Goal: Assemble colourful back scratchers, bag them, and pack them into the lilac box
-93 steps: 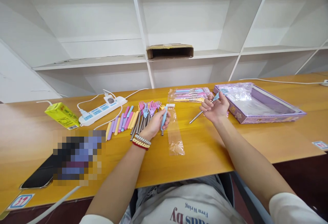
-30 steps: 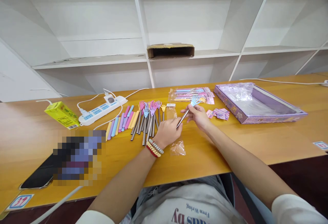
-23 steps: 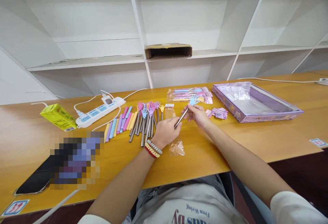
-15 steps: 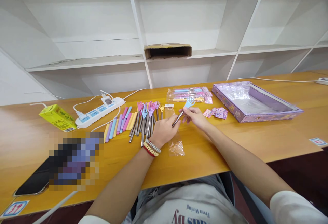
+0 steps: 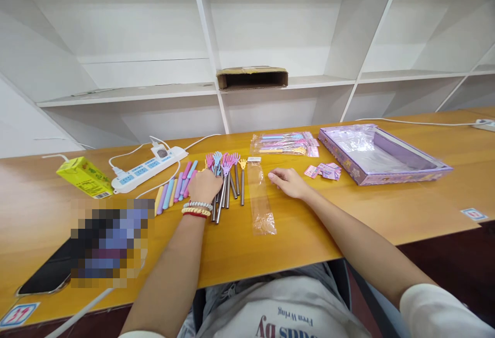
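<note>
Saw left hand [image 5: 204, 187] laid palm-down across the left side of a loose bunch of hand-headed back scratchers [image 5: 223, 193] on the counter [image 5: 309, 245]. Could not tell the state of that hand's fingers: hidden under the back of the hand, with any hold on a shaft out of sight.

Found the scratchers directly under and just right of the left hand, by far the nearer of the two. Noted long axes running roughly from the near edge toward the shelves, slightly fanned, heads at the far ends, bare metal ends toward the body. Took the yellow-headed scratcher [image 5: 242, 182] as the rightmost, a little apart from the bunch.

Saw coloured handle grips [image 5: 178, 188] in a slanted row just left of the same hand, some partly covered by it. Could not settle touching or apart there.

Found right hand [image 5: 290, 182] well right of the bunch, fingers loosely bent and pointing left, pinching nothing visible. Noted a clear plastic bag [image 5: 262, 191] lying flat between right hand and scratchers, long axis also near-to-far, just beyond the fingertips. Logged small printed cards [image 5: 330, 171] to the right hand's far right.
</note>
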{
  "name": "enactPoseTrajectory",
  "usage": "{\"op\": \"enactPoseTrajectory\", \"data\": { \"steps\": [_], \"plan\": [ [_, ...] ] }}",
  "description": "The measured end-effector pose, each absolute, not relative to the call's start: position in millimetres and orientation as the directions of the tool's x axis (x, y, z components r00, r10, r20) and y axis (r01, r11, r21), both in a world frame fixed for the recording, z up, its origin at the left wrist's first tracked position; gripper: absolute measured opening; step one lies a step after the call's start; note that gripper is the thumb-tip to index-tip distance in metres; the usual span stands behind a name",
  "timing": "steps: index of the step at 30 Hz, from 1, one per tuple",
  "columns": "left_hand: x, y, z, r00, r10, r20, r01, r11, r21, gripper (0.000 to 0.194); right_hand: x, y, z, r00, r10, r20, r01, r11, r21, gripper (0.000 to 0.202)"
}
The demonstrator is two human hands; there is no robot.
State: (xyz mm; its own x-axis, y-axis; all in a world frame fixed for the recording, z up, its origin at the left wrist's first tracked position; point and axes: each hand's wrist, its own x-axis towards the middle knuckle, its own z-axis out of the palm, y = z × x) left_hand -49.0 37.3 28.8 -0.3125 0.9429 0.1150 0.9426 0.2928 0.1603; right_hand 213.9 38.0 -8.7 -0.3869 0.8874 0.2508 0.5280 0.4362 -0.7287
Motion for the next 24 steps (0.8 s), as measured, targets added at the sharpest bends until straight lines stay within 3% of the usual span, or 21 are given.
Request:
{"op": "enactPoseTrajectory", "data": {
  "steps": [7,12,17,20,24],
  "plan": [
    [-48,36,31,-0.308,0.938,0.157,0.945,0.282,0.166,0.038,212,36,-4,-0.445,0.856,0.262,0.587,0.5,-0.637,0.045],
    [-39,33,28,-0.233,0.907,0.352,0.968,0.181,0.175,0.037,216,39,-4,-0.414,0.875,0.252,0.627,0.475,-0.618,0.032],
    [-10,21,19,0.141,0.891,0.432,0.964,-0.222,0.143,0.031,223,45,-6,-0.365,0.904,0.224,0.693,0.424,-0.583,0.022],
    [10,12,10,0.407,0.834,0.371,0.882,-0.465,0.076,0.031,221,45,-11,-0.401,0.889,0.222,0.687,0.452,-0.569,0.02],
    [23,3,-1,0.603,0.746,0.282,0.765,-0.641,0.058,0.038,216,45,-17,-0.448,0.862,0.235,0.666,0.498,-0.556,0.02]
  ]
}}
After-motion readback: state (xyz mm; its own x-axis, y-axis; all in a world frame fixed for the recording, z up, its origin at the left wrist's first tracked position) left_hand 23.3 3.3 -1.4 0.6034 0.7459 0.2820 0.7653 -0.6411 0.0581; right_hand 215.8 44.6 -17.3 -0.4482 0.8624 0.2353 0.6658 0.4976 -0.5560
